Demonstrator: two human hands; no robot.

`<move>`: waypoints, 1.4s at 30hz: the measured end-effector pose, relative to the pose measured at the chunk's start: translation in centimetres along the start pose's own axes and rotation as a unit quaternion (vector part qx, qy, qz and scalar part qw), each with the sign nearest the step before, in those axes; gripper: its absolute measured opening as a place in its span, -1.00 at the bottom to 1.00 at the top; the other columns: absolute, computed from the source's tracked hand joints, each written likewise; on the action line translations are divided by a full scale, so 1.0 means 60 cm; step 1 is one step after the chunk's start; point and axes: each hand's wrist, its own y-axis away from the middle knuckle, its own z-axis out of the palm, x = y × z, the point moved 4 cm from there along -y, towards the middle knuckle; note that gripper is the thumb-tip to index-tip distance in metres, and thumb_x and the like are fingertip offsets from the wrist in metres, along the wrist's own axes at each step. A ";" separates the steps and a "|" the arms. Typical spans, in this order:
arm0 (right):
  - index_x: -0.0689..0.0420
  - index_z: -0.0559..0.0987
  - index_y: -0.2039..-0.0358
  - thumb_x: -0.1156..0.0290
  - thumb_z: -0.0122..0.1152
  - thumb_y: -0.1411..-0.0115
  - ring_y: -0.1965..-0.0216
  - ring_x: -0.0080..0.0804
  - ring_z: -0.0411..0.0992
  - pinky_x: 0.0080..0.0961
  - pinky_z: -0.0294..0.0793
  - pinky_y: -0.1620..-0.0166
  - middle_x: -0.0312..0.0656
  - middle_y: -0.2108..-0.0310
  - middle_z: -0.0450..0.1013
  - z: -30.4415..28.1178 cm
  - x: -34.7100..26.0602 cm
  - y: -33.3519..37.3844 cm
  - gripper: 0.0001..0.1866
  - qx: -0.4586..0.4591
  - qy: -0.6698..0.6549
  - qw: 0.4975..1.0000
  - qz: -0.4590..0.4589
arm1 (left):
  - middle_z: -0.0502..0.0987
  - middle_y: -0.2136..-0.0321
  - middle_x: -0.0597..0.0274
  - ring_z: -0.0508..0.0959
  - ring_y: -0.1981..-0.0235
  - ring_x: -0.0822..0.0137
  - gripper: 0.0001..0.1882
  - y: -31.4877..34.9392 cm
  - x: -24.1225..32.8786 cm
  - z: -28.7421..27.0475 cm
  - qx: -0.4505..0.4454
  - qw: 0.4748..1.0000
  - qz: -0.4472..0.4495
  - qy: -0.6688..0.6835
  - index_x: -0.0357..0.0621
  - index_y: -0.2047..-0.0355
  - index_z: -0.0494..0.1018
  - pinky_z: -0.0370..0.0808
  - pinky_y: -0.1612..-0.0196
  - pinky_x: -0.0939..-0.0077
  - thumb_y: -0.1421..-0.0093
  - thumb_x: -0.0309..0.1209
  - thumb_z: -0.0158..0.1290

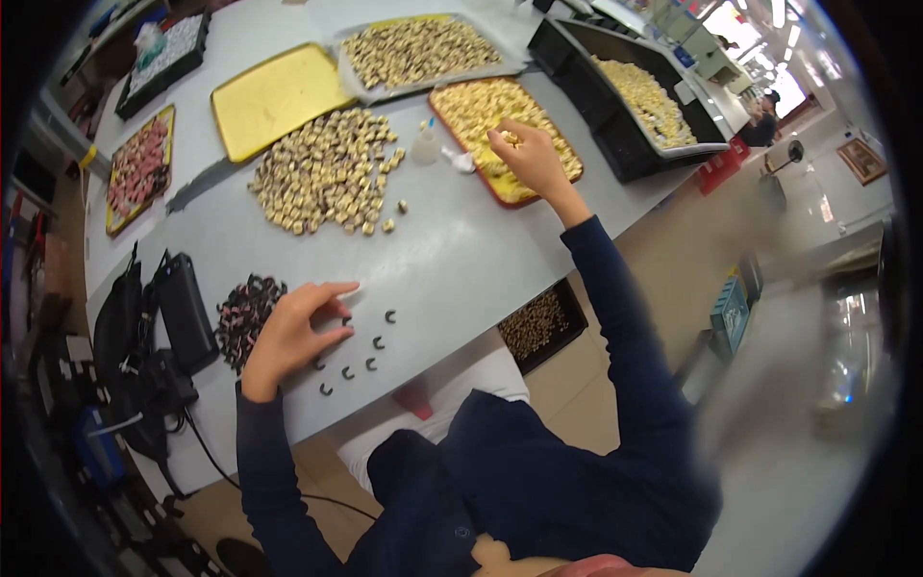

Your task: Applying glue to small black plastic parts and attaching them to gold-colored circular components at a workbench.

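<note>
My right hand (531, 159) is over a red-rimmed tray (578, 165) filled with small yellow pieces (481, 108). Its fingers are curled, and a few yellow pieces show in them. Above the near left part of the table, my left hand (293, 332) is open, thumb and forefinger apart. Under and beside it, small black C-shaped pieces (371, 364) lie spaced out on the grey table (437, 274). Just left of that hand sits a heap of black and pinkish small pieces (248, 308), partly hidden by it.
A big pile of gold-and-dark small blocks (322, 173) lies mid-table, near a yellow tray (279, 96) and a small white bottle (425, 144). Behind is another filled tray (418, 53). A black bin (630, 159) stands far right; black power adapters (183, 313) and cables lie left.
</note>
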 end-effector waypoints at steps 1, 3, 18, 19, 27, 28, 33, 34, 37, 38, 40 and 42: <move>0.23 0.53 0.46 0.20 0.14 -0.10 0.53 -0.14 0.41 -0.39 0.39 0.40 -0.04 0.57 0.43 0.009 -0.024 0.020 -0.70 -0.015 -0.021 1.000 -0.003 | 0.53 0.44 0.20 0.55 0.39 0.31 -0.38 0.000 0.000 0.001 -0.001 1.000 0.002 0.000 -0.10 0.03 0.45 0.46 0.24 0.52 0.20 -0.61 0.28; 0.22 0.52 0.48 0.22 0.16 -0.07 0.52 -0.14 0.40 -0.38 0.39 0.40 -0.05 0.55 0.41 0.039 -0.054 0.063 -0.72 -0.010 0.008 0.999 -0.038 | 0.52 0.43 0.19 0.55 0.39 0.31 -0.38 -0.004 0.000 -0.002 -0.005 1.000 -0.007 -0.003 -0.09 0.02 0.45 0.46 0.23 0.52 0.20 -0.62 0.28; 0.08 0.41 0.02 0.22 0.34 0.02 -0.01 -0.14 0.23 -0.27 0.15 -0.10 -0.11 0.03 0.33 0.086 -0.116 0.131 -0.45 -0.087 0.088 0.972 -0.198 | 0.52 0.39 0.21 0.53 0.35 0.34 -0.37 0.000 -0.010 0.003 0.005 1.000 -0.009 0.026 -0.06 -0.02 0.43 0.48 0.19 0.51 0.15 -0.64 0.23; 0.08 0.41 0.01 0.20 0.37 0.05 -0.02 -0.12 0.21 -0.28 0.14 -0.11 -0.10 0.02 0.31 0.077 -0.118 0.134 -0.42 -0.077 0.092 0.974 -0.190 | 0.53 0.39 0.22 0.53 0.35 0.35 -0.37 0.000 -0.010 0.002 0.016 1.000 0.001 0.022 -0.05 -0.02 0.43 0.48 0.19 0.51 0.15 -0.63 0.23; 0.18 0.47 0.31 0.34 0.50 0.19 0.32 -0.22 0.37 -0.39 0.38 0.27 -0.15 0.35 0.35 0.038 -0.107 0.178 -0.56 -0.073 0.070 0.982 -0.157 | 0.55 0.39 0.25 0.54 0.35 0.40 -0.39 -0.006 -0.004 -0.006 0.039 0.999 0.018 -0.010 -0.05 -0.03 0.43 0.44 0.24 0.59 0.12 -0.59 0.22; 0.19 0.48 0.33 0.37 0.48 0.16 0.39 -0.27 0.38 -0.42 0.40 0.32 -0.15 0.39 0.36 0.035 -0.104 0.185 -0.60 -0.073 0.069 0.986 -0.136 | 0.55 0.40 0.25 0.54 0.35 0.41 -0.40 -0.006 -0.005 -0.007 0.044 0.999 0.018 -0.006 -0.06 -0.03 0.43 0.43 0.24 0.59 0.11 -0.59 0.22; 0.23 0.49 0.33 0.53 0.36 0.04 0.47 -0.39 0.41 -0.55 0.41 0.38 -0.16 0.42 0.40 0.039 -0.091 0.211 -0.74 -0.071 0.024 0.996 -0.051 | 0.56 0.39 0.27 0.54 0.35 0.42 -0.42 -0.006 -0.005 -0.006 0.063 0.998 0.026 0.003 -0.08 -0.01 0.44 0.43 0.24 0.57 0.11 -0.59 0.23; 0.24 0.50 0.32 0.58 0.33 0.01 0.46 -0.45 0.42 -0.59 0.41 0.38 -0.16 0.41 0.42 0.039 -0.090 0.214 -0.77 -0.067 -0.015 0.997 -0.030 | 0.56 0.40 0.25 0.55 0.36 0.39 -0.41 -0.006 -0.001 -0.007 0.073 0.997 0.040 -0.001 -0.05 -0.01 0.45 0.46 0.23 0.55 0.12 -0.59 0.23; 0.27 0.49 0.27 0.66 0.25 -0.04 0.35 -0.51 0.44 -0.63 0.43 0.28 -0.17 0.31 0.46 0.042 -0.089 0.217 -0.78 -0.052 -0.106 0.993 0.009 | 0.56 0.40 0.25 0.55 0.38 0.37 -0.40 -0.007 0.014 -0.007 0.094 0.993 0.071 -0.004 -0.04 0.00 0.45 0.49 0.23 0.54 0.13 -0.60 0.24; 0.27 0.49 0.27 0.66 0.25 -0.04 0.35 -0.51 0.44 -0.63 0.43 0.28 -0.17 0.31 0.46 0.048 -0.095 0.221 -0.78 -0.052 -0.110 0.993 0.011 | 0.56 0.40 0.25 0.55 0.38 0.38 -0.41 -0.008 0.020 -0.006 0.108 0.990 0.090 -0.001 -0.04 0.01 0.46 0.49 0.24 0.54 0.13 -0.60 0.24; 0.29 0.48 0.23 0.68 0.21 -0.07 0.25 -0.51 0.42 -0.63 0.42 0.15 -0.15 0.22 0.46 0.070 -0.106 0.231 -0.78 -0.030 -0.350 0.929 0.115 | 0.57 0.40 0.25 0.55 0.38 0.38 -0.41 -0.009 0.025 0.004 0.113 0.989 0.095 0.016 -0.04 0.01 0.46 0.49 0.24 0.54 0.13 -0.60 0.24; 0.29 0.48 0.21 0.68 0.19 -0.09 0.20 -0.48 0.42 -0.60 0.41 0.12 -0.13 0.19 0.45 0.088 -0.128 0.237 -0.78 -0.059 -0.414 0.896 0.146 | 0.57 0.40 0.26 0.55 0.39 0.39 -0.41 -0.008 0.027 0.009 0.119 0.987 0.100 0.031 -0.03 0.01 0.46 0.49 0.24 0.55 0.13 -0.60 0.25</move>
